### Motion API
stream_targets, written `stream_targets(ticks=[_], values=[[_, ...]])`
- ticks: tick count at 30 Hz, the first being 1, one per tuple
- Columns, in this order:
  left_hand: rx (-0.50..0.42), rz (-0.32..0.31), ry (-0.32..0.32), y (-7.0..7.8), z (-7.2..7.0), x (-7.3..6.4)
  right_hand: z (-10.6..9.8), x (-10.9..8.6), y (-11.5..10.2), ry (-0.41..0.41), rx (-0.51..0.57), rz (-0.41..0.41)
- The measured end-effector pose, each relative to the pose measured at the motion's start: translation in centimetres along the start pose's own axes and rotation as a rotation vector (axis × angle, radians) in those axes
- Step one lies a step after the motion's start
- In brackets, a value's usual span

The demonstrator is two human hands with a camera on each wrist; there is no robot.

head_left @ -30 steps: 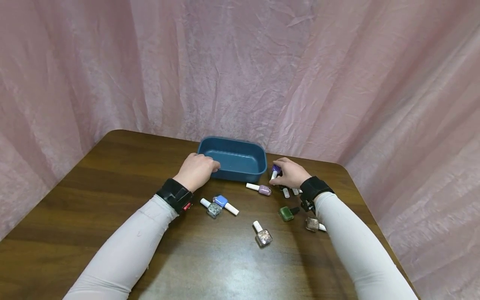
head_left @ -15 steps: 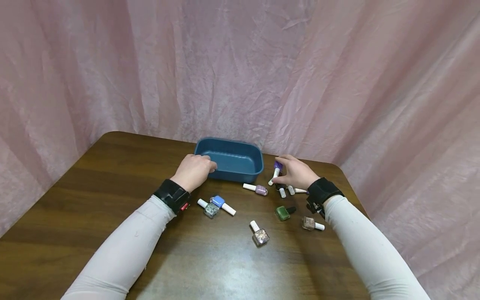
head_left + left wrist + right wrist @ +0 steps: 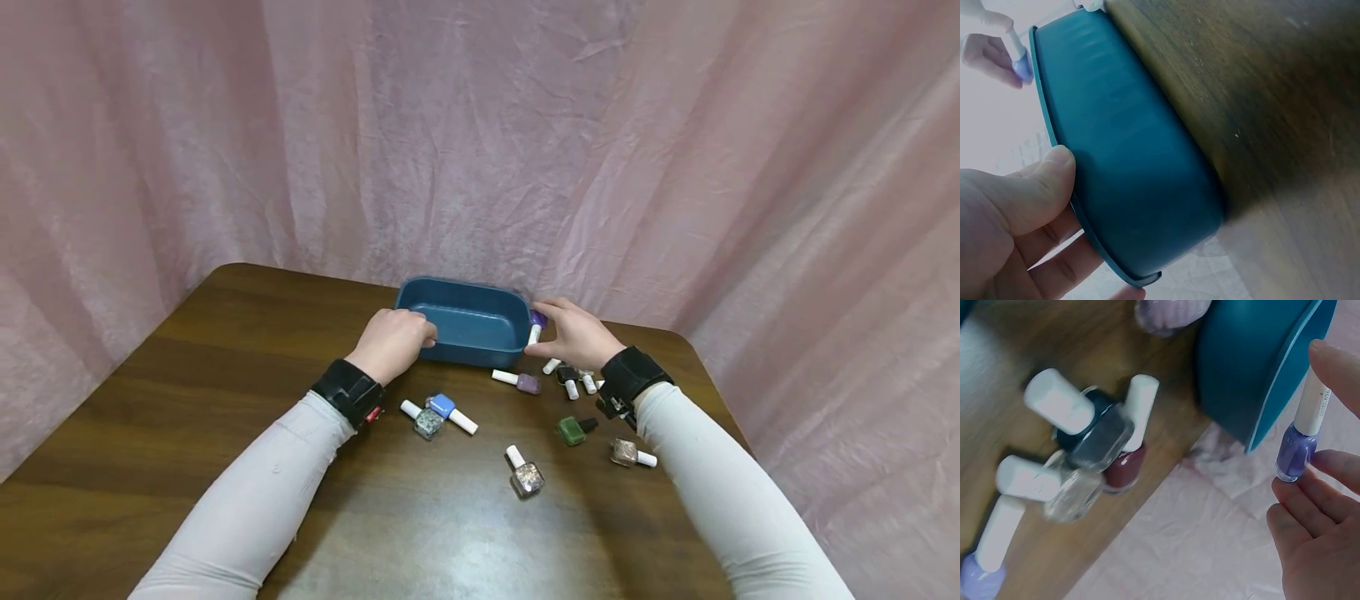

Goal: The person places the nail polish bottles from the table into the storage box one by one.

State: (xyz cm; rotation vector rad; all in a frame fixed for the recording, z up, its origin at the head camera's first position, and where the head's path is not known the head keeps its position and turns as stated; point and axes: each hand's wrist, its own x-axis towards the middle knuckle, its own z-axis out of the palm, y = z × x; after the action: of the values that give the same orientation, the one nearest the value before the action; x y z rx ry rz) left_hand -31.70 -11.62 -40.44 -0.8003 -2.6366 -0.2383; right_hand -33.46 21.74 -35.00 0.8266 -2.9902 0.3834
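Observation:
My left hand (image 3: 396, 343) grips the near left rim of a blue plastic bin (image 3: 480, 357), thumb outside and fingers inside, as the left wrist view shows. Beside the bin's right end, my right hand (image 3: 581, 335) pinches a purple nail polish bottle (image 3: 1297, 450) with a white cap, held between thumb and fingers above the table. In the right wrist view, a dark bottle (image 3: 1100, 434), a clear one (image 3: 1075, 494) and a dark red one (image 3: 1125, 469) lie heaped below it. A mauve bottle (image 3: 528, 383) lies just in front of the bin.
On the brown wooden table (image 3: 225, 350) lie a blue bottle (image 3: 441, 406) touching a grey glitter bottle (image 3: 428, 423), a gold glitter bottle (image 3: 527, 479), a green one (image 3: 572, 431) and a brownish glitter one (image 3: 623, 452). A pink curtain (image 3: 480, 150) hangs behind the table.
My right hand has lifted the purple bottle from the heap and moved it left to the bin's right end. The left hand has stayed on the bin's rim.

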Motion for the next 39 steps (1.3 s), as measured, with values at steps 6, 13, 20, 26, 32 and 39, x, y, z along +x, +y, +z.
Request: stream_targets(ticks=[6, 13, 20, 26, 32, 39], values=[[0.022, -0.018, -0.031, 0.7, 0.1, -0.1, 0.7, 1.2, -0.8, 0.017, -0.004, -0.024], [0.032, -0.015, -0.02, 0.7, -0.1, -0.2, 1.4, 2.8, -1.8, 0.001, -0.048, 0.011], [0.033, -0.021, -0.022, 0.4, -0.3, -0.2, 2.5, 4.6, -2.5, -0.005, -0.075, -0.009], [0.038, -0.016, -0.021, 0.5, -0.4, -0.2, 3.3, 5.6, -2.9, -0.026, -0.094, -0.011], [0.037, -0.009, -0.015, 0.7, -0.4, -0.1, 3.9, 6.4, -3.3, -0.061, -0.121, -0.027], [0.041, -0.025, -0.044, 0.5, -0.5, -0.1, 4.4, 7.5, -3.4, -0.099, -0.115, 0.004]])
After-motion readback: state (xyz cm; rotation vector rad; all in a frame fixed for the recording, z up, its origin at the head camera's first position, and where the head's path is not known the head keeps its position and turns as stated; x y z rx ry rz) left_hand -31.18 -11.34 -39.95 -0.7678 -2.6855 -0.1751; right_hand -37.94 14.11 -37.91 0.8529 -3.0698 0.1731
